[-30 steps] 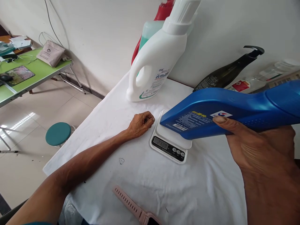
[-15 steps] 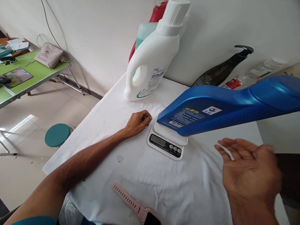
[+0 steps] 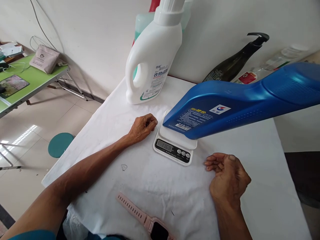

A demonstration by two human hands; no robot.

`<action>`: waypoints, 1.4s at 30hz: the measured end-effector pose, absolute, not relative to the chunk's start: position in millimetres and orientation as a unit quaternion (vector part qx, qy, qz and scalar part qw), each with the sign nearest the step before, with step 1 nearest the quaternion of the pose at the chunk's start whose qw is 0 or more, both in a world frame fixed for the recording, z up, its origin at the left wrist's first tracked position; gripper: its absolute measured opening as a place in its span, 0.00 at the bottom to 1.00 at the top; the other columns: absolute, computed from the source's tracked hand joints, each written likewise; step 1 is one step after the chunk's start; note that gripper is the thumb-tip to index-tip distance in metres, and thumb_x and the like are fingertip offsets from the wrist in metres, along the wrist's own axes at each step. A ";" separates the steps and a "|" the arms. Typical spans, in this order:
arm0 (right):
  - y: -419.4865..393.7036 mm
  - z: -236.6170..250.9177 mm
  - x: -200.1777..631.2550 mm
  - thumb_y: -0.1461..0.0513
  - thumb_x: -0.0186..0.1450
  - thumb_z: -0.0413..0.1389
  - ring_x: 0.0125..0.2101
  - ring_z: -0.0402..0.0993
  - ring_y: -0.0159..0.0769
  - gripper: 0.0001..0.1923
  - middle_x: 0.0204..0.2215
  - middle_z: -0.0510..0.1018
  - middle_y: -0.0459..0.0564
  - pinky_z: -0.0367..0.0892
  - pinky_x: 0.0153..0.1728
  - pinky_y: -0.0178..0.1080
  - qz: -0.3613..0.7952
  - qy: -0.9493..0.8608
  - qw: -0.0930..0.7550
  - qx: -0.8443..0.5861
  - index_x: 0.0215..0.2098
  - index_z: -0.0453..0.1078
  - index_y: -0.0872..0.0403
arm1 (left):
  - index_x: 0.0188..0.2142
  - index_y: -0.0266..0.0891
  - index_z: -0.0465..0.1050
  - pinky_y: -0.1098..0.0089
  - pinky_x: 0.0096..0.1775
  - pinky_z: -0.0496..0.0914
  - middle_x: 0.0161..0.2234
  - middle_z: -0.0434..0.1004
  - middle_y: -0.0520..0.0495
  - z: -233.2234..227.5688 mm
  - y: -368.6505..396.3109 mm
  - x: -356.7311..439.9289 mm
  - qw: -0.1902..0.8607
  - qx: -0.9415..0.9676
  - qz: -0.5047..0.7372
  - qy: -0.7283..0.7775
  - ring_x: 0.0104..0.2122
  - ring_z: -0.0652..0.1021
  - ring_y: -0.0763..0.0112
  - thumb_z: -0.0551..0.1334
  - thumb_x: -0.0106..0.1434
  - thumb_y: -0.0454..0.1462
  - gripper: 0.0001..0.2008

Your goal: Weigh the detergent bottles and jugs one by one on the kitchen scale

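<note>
A blue bottle [image 3: 215,103] stands on a small white kitchen scale [image 3: 186,144], its long neck reaching off to the right. Digits show on the scale's display, too faint to read surely. My left hand [image 3: 142,128] rests on the white cloth at the scale's left side, fingers curled in with nothing visible in them. To the right of the scale, my right hand [image 3: 228,176] lies on the cloth, fingers loosely bent and thumb raised apart. It holds nothing, and neither hand touches the blue bottle.
Behind the scale stands a white detergent bottle [image 3: 156,60], with green and red containers partly hidden behind it. A dark pump bottle [image 3: 235,61] and clear bottles line the wall. A pink watch [image 3: 145,216] lies in front. Leftward are a teal stool [image 3: 60,145] and a green table [image 3: 37,85].
My right hand has moved left and come down onto the cloth near the scale, its fingers bending more. My left hand stays beside the scale. The view has shifted slightly.
</note>
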State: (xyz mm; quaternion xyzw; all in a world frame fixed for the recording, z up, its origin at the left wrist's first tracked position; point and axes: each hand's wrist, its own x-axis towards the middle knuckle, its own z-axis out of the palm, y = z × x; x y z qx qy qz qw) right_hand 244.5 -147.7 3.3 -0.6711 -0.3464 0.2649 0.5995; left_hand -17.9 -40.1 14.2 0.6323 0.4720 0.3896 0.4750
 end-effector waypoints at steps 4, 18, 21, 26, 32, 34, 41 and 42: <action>-148.3 1.3 245.2 0.46 0.69 0.56 0.22 0.72 0.34 0.20 0.25 0.76 0.47 0.63 0.22 0.36 0.260 -0.361 0.593 -0.671 0.31 0.73 0.54 | 0.32 0.38 0.69 0.71 0.32 0.66 0.24 0.72 0.53 14.6 -40.5 -17.3 0.477 0.631 0.389 0.472 0.25 0.70 0.75 0.58 0.68 0.40 0.09; -149.8 0.4 244.8 0.45 0.70 0.57 0.23 0.71 0.33 0.21 0.26 0.76 0.47 0.63 0.23 0.36 0.259 -0.372 0.580 -0.677 0.32 0.73 0.54 | 0.32 0.38 0.69 0.70 0.33 0.66 0.24 0.73 0.53 13.4 -39.7 -18.0 0.475 0.635 0.387 0.471 0.25 0.71 0.75 0.58 0.68 0.40 0.09; -149.4 1.3 243.4 0.44 0.68 0.58 0.23 0.71 0.34 0.22 0.26 0.76 0.47 0.63 0.23 0.37 0.257 -0.364 0.581 -0.681 0.31 0.73 0.54 | 0.32 0.38 0.69 0.70 0.33 0.66 0.24 0.73 0.53 13.8 -40.0 -18.1 0.473 0.637 0.386 0.471 0.25 0.71 0.74 0.58 0.68 0.40 0.09; -148.3 13.5 244.4 0.42 0.64 0.61 0.27 0.75 0.39 0.21 0.29 0.78 0.47 0.69 0.26 0.41 0.289 -0.346 0.576 -0.682 0.33 0.74 0.50 | 0.32 0.39 0.69 0.71 0.32 0.66 0.24 0.73 0.53 14.5 -40.7 -18.4 0.472 0.636 0.384 0.474 0.25 0.71 0.74 0.58 0.68 0.40 0.09; -135.5 56.0 252.6 0.40 0.56 0.69 0.44 0.80 0.49 0.25 0.39 0.81 0.47 0.75 0.45 0.56 0.288 -0.407 0.571 -0.652 0.41 0.76 0.45 | 0.32 0.39 0.69 0.70 0.33 0.66 0.24 0.73 0.53 13.9 -40.5 -18.5 0.471 0.638 0.384 0.474 0.25 0.72 0.74 0.58 0.68 0.40 0.09; -125.9 69.8 251.8 0.42 0.53 0.72 0.52 0.78 0.52 0.29 0.46 0.81 0.50 0.71 0.55 0.61 0.293 -0.438 0.576 -0.625 0.46 0.75 0.46 | 0.32 0.39 0.69 0.70 0.33 0.66 0.24 0.73 0.53 13.7 -40.7 -18.7 0.470 0.639 0.385 0.472 0.25 0.72 0.74 0.58 0.68 0.40 0.09; -76.5 85.7 230.8 0.55 0.45 0.77 0.59 0.73 0.50 0.31 0.51 0.80 0.48 0.69 0.61 0.55 0.335 -0.497 0.629 -0.496 0.45 0.72 0.45 | 0.32 0.39 0.70 0.71 0.31 0.65 0.24 0.72 0.53 15.3 -40.9 -19.1 0.469 0.639 0.379 0.477 0.25 0.70 0.74 0.58 0.68 0.40 0.09; -70.5 84.9 227.6 0.54 0.45 0.77 0.57 0.75 0.48 0.30 0.48 0.80 0.48 0.69 0.61 0.54 0.334 -0.494 0.637 -0.489 0.43 0.72 0.46 | 0.33 0.39 0.70 0.71 0.31 0.65 0.24 0.72 0.53 15.7 -40.8 -19.0 0.467 0.639 0.379 0.479 0.25 0.70 0.74 0.58 0.68 0.40 0.10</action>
